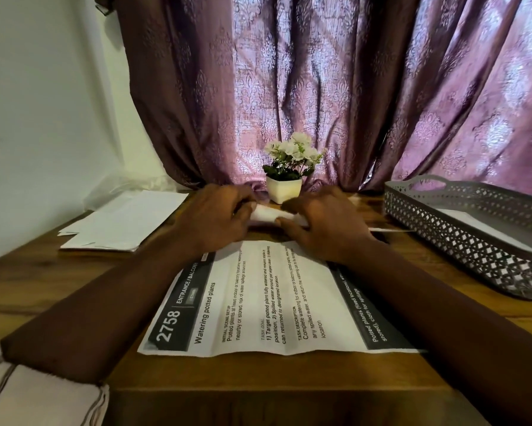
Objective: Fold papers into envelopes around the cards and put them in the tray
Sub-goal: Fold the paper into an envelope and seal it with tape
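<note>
A printed sheet of paper (258, 302) lies on the wooden table in front of me, its far end rolled or folded up into a white fold (269, 214). My left hand (215, 219) and my right hand (326, 224) both pinch that fold from either side. Whether a card sits inside the fold is hidden by my fingers. A grey perforated tray (461, 241) stands at the right, with a white paper piece (473, 224) lying inside it. A thin white edge (390, 230) pokes out on the table between my right hand and the tray.
A stack of blank white papers (120, 226) lies at the left of the table. A small white pot of flowers (284, 179) stands just behind my hands, in front of a purple curtain (320, 87). A striped cloth (27, 395) sits at the near left corner.
</note>
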Motion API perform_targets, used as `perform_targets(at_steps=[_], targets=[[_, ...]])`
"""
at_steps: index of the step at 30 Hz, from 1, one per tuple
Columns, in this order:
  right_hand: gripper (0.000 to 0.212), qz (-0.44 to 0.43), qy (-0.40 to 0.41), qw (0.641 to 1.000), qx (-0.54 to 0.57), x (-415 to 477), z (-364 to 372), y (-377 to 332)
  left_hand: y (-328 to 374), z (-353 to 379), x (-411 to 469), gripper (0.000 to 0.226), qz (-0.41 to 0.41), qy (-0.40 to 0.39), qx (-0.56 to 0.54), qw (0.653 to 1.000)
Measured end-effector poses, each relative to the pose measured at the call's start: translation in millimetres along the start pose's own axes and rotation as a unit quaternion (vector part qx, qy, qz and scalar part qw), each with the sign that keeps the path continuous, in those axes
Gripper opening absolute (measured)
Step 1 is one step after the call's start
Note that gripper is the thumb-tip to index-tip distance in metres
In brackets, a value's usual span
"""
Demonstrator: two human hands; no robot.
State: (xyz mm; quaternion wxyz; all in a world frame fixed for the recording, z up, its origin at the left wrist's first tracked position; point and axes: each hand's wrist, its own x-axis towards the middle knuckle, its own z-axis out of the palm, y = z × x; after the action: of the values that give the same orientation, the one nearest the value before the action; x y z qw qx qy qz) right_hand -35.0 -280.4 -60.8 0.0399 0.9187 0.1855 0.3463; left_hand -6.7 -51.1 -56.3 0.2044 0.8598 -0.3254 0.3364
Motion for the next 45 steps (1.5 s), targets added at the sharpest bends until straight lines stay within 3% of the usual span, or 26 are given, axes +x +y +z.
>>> perform_targets(at_steps=[4,7,9,11,13,15,17,19,20,22,24,28,30,32,36,39,41,45], targets=[[0.057,-0.009,0.218,0.973,-0.08,3,-11,-4,-1,-7,5,0.016,-0.099,0.224,-0.115,0.963],[0.064,-0.037,0.212,0.976,-0.017,1,-10,-12,-11,-13,10,0.018,-0.217,0.26,-0.201,0.919],[0.063,-0.046,0.132,0.988,0.07,-1,-2,-18,-25,-10,8,0.019,-0.29,0.171,-0.182,0.924],[0.063,-0.045,-0.005,0.99,0.136,-3,7,-20,-35,-3,1,0.018,-0.314,0.018,-0.077,0.946],[0.063,-0.025,-0.16,0.97,0.181,-6,14,-22,-35,0,-7,0.022,-0.315,-0.092,0.011,0.944],[0.065,0.0,-0.267,0.942,0.203,-7,18,-23,-26,-3,-9,0.029,-0.298,-0.123,0.101,0.941],[0.071,0.007,-0.289,0.939,0.188,-6,19,-24,-15,-1,-7,0.035,-0.218,-0.096,0.156,0.959],[0.077,0.004,-0.287,0.941,0.176,-5,20,-26,-5,10,-7,0.039,-0.147,-0.093,0.07,0.982],[0.078,-0.002,-0.283,0.943,0.176,-5,20,-27,0,16,-8,0.04,-0.142,-0.129,-0.006,0.981],[0.083,-0.002,-0.274,0.947,0.17,-5,21,-26,7,32,-8,0.044,-0.14,-0.243,-0.064,0.958],[0.093,0.016,-0.291,0.946,0.142,-6,20,-24,5,40,-10,0.053,-0.133,-0.309,-0.005,0.942],[0.112,0.087,-0.338,0.93,0.118,-13,17,-13,-20,39,-15,0.12,-0.189,-0.341,0.075,0.918],[0.117,0.122,-0.329,0.929,0.115,-14,22,0,-31,38,-18,0.136,-0.214,-0.335,0.093,0.913],[0.108,0.158,-0.327,0.926,0.104,-13,28,14,-33,36,-21,0.14,-0.227,-0.333,0.094,0.91],[0.095,0.167,-0.325,0.927,0.084,-12,33,22,-29,33,-20,0.128,-0.256,-0.312,0.115,0.908],[0.096,0.152,-0.298,0.939,0.082,-8,35,21,-49,36,-5,0.08,-0.187,-0.202,0.062,0.959],[0.094,0.146,-0.293,0.941,0.081,-4,35,20,-52,33,18,0.056,-0.215,-0.16,0.023,0.963],[0.088,0.133,-0.278,0.948,0.083,0,37,21,-47,36,69,0.051,-0.231,-0.188,0.113,0.948]])
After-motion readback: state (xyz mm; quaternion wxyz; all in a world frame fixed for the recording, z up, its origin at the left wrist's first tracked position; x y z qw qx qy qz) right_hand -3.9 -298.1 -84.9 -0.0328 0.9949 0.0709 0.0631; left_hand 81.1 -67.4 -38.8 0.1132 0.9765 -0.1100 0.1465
